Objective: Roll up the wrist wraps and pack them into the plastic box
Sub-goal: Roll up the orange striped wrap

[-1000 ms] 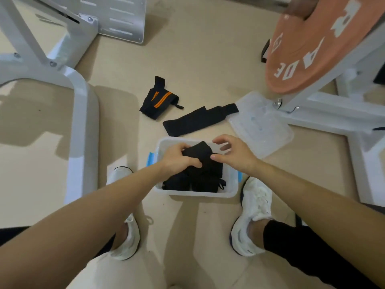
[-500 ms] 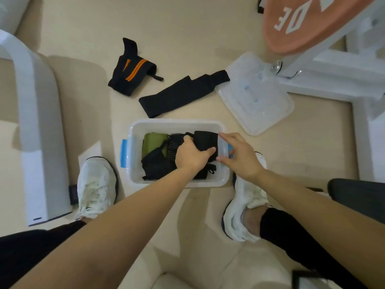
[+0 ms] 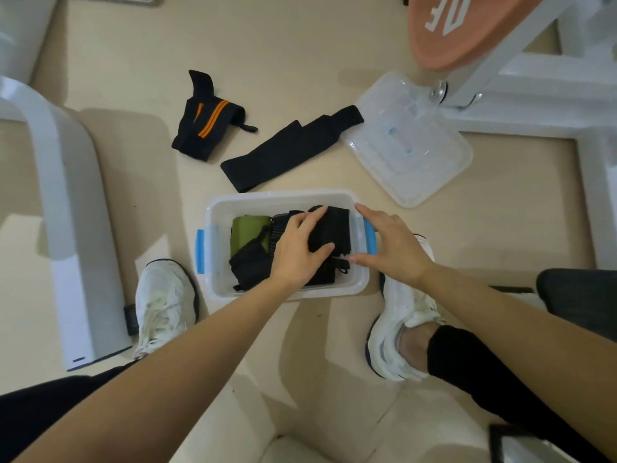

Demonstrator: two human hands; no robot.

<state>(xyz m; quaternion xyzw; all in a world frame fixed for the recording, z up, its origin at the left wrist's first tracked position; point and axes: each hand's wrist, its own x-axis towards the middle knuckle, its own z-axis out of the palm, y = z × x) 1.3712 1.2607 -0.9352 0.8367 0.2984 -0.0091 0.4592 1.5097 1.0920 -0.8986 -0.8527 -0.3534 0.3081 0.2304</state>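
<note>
Several wraps, black and green, fill the plastic box.

Left hand covers the mid part of the black wraps in the plastic box, so can't tell how they're rolled (count unclear too). Green wrap is partly under them. Weight plate cut by top edge, lettering partial. Lid: far corner behind white frame. Dark obj at bottom right is cropped, unidentifiable.
</note>
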